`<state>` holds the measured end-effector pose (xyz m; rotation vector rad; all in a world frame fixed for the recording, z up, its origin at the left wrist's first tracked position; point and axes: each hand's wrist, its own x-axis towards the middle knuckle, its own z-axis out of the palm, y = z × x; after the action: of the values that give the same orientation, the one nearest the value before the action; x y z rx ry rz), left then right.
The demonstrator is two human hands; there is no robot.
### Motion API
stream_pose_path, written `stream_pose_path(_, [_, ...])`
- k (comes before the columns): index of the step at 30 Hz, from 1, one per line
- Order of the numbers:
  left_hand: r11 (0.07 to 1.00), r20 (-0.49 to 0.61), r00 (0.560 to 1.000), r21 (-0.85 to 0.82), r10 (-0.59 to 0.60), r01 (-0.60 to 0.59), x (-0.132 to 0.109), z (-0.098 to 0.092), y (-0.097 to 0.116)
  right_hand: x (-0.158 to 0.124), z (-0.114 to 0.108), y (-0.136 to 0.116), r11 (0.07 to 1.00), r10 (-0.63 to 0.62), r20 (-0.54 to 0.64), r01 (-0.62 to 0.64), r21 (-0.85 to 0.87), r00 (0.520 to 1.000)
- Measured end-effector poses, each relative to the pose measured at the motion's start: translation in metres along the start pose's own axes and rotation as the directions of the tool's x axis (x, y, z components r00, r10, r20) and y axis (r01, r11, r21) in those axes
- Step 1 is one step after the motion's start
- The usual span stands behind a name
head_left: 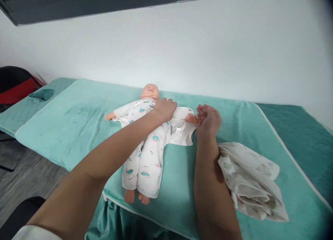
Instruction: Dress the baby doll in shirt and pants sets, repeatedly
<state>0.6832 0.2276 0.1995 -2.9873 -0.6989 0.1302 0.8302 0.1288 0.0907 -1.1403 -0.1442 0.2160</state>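
Observation:
A baby doll (150,91) lies on its back, head towards the wall, dressed in a white printed top and white trousers (152,163) with small green figures. My left hand (165,109) is closed at the doll's shoulder on the right side of the picture, knuckles up, gripping the top's cloth; its fingertips are hidden. At the end of that sleeve (182,112), my right hand (209,121) has its fingers curled at the doll's bare hand (193,118). An opened white flap of the shirt (182,132) spreads flat under this arm. The doll's other arm (125,109) stretches out to the left.
A crumpled pale printed cloth (252,181) lies beside my right forearm. Everything rests on a green padded bed (85,108) against a white wall. At the far left stands a red and black chair (18,87); another dark seat (23,212) is at lower left.

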Motion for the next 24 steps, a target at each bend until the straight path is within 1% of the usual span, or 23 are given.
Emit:
stream_pose_path(1, [1.000,-0.023,1.000,-0.029,0.002,-0.003,-0.006,0.004,-0.002,-0.001,0.002,0.001,0.996,-0.067,0.006,0.067,-0.059,0.998])
stream_pose_path(3, [0.993,-0.135,0.991,-0.119,-0.009,-0.007,-0.026,0.011,-0.013,-0.007,0.006,0.002,0.950,-0.211,0.074,0.222,-0.217,0.975])
stream_pose_path(4, [0.982,-0.210,0.977,-0.187,-0.038,-0.002,-0.038,0.016,-0.022,-0.011,0.008,0.002,0.903,-0.273,0.129,0.300,-0.306,0.953])
stream_pose_path(5, [0.962,-0.281,0.955,-0.272,-0.092,0.012,-0.050,0.021,-0.032,-0.017,0.011,0.002,0.841,-0.320,0.203,0.376,-0.390,0.926])
stream_pose_path(6, [0.929,-0.336,0.926,-0.369,-0.173,0.039,-0.062,0.027,-0.043,-0.025,0.014,0.002,0.772,-0.346,0.284,0.443,-0.456,0.894])
stream_pose_path(7, [0.886,-0.364,0.900,-0.462,-0.239,0.048,-0.073,0.034,-0.054,-0.033,0.018,0.003,0.713,-0.349,0.366,0.498,-0.494,0.863])
stream_pose_path(8, [0.830,-0.369,0.878,-0.554,-0.306,0.057,-0.083,0.041,-0.065,-0.043,0.023,0.003,0.681,-0.325,0.447,0.534,-0.502,0.834])
stream_pose_path(9, [0.763,-0.348,0.863,-0.643,-0.367,0.066,-0.090,0.048,-0.074,-0.052,0.028,0.004,0.680,-0.277,0.526,0.551,-0.485,0.804])
stream_pose_path(10, [0.699,-0.318,0.859,-0.712,-0.402,0.064,-0.095,0.054,-0.083,-0.062,0.033,0.006,0.705,-0.218,0.599,0.549,-0.450,0.770])
stream_pose_path(12, [0.602,-0.264,0.866,-0.797,-0.425,0.052,-0.097,0.063,-0.094,-0.078,0.043,0.010,0.780,-0.124,0.710,0.510,-0.362,0.694])
stream_pose_path(13, [0.577,-0.253,0.871,-0.816,-0.421,0.041,-0.095,0.066,-0.097,-0.084,0.046,0.012,0.807,-0.099,0.747,0.492,-0.326,0.657])
stream_pose_path(14, [0.567,-0.252,0.874,-0.823,-0.416,0.032,-0.093,0.067,-0.099,-0.088,0.049,0.014,0.824,-0.088,0.771,0.481,-0.300,0.631])
stream_pose_path(15, [0.567,-0.257,0.873,-0.823,-0.415,0.027,-0.089,0.068,-0.099,-0.090,0.051,0.016,0.834,-0.082,0.782,0.472,-0.285,0.617])
stream_pose_path(17, [0.597,-0.286,0.856,-0.802,-0.431,0.033,-0.083,0.069,-0.096,-0.090,0.051,0.018,0.846,-0.056,0.785,0.447,-0.291,0.617])
stream_pose_path(19, [0.687,-0.367,0.833,-0.726,-0.414,0.022,-0.079,0.071,-0.087,-0.088,0.049,0.018,0.835,-0.035,0.797,0.456,-0.308,0.603])
stream_pose_path(21, [0.816,-0.502,0.803,-0.576,-0.321,-0.034,-0.081,0.074,-0.078,-0.086,0.047,0.016,0.809,-0.047,0.823,0.505,-0.301,0.566])
stream_pose_path(23, [0.917,-0.636,0.748,-0.387,-0.191,-0.095,-0.086,0.079,-0.070,-0.087,0.046,0.014,0.780,-0.083,0.852,0.566,-0.267,0.517])
stream_pose_path(24, [0.947,-0.688,0.713,-0.300,-0.134,-0.112,-0.089,0.082,-0.067,-0.089,0.046,0.013,0.767,-0.110,0.859,0.592,-0.247,0.500])
